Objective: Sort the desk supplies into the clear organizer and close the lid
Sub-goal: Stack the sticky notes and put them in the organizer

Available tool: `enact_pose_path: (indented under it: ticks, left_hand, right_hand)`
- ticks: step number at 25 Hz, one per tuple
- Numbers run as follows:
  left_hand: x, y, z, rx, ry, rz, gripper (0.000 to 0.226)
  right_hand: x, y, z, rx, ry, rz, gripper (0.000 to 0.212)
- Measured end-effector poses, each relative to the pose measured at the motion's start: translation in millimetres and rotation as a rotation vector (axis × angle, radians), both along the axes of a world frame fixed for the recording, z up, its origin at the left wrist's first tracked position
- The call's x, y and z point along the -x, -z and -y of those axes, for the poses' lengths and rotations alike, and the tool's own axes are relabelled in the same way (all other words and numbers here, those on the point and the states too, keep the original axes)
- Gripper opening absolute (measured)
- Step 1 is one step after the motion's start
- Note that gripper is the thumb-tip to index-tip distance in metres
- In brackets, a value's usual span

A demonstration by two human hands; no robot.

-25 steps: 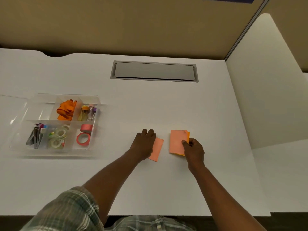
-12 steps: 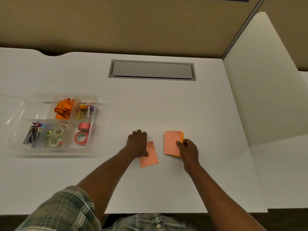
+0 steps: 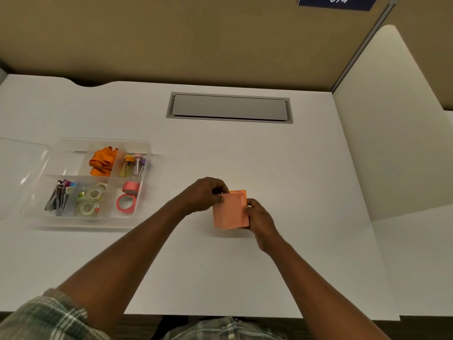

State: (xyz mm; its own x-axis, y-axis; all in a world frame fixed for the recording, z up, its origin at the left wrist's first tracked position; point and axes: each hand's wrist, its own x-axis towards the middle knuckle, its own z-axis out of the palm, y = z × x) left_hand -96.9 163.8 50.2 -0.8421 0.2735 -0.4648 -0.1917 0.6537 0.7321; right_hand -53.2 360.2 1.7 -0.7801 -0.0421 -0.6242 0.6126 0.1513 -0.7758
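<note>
Pinching the top left corner of the pink sticky notes (image 3: 229, 213) between thumb and curled fingers, the left hand (image 3: 204, 195) shares the stack with the right hand (image 3: 259, 217), whose fingers curl round its right edge. The notes sit mid-way across the white desk (image 3: 245, 155), well right of the clear organizer (image 3: 73, 220), whose lid (image 3: 17, 173) lies open at its left.
</note>
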Motion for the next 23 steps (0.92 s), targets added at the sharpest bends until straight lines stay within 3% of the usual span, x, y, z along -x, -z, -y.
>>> enact_pose_path:
  ticks: [3,7,8,10,12,14,16,23]
  left_hand:
    - [-8,10,-5,0.053,-0.065,-0.141,0.024]
    - [-32,35,-4,0.094,-0.264,-0.251,0.062]
    - [-38,40,-3,0.090,-0.329,-0.190,0.060]
    - [-47,43,-3,0.037,-0.410,-0.036,0.034]
    - [-55,41,-4,0.061,-0.405,-0.135,0.015]
    - [-63,41,-3,0.092,-0.433,-0.343,0.015]
    - [-71,47,-2,0.088,-0.452,-0.422,0.018]
    - [-84,66,-9,0.135,-0.484,-0.367,0.021]
  right_hand:
    - [-4,-5,16,0.189,0.092,0.061,0.022]
    - [-5,-5,30,-0.027,-0.006,-0.088,0.018]
    - [-5,-3,32,-0.046,0.025,-0.118,0.019]
    - [-5,-1,37,-0.049,0.060,-0.143,0.020]
    - [-7,3,40,-0.114,0.001,-0.235,0.019]
    - [-10,5,42,-0.253,-0.111,-0.409,0.016]
    - [-14,12,43,-0.372,-0.193,-0.559,0.017]
    - [-18,29,49,-0.596,-0.235,-0.604,0.022]
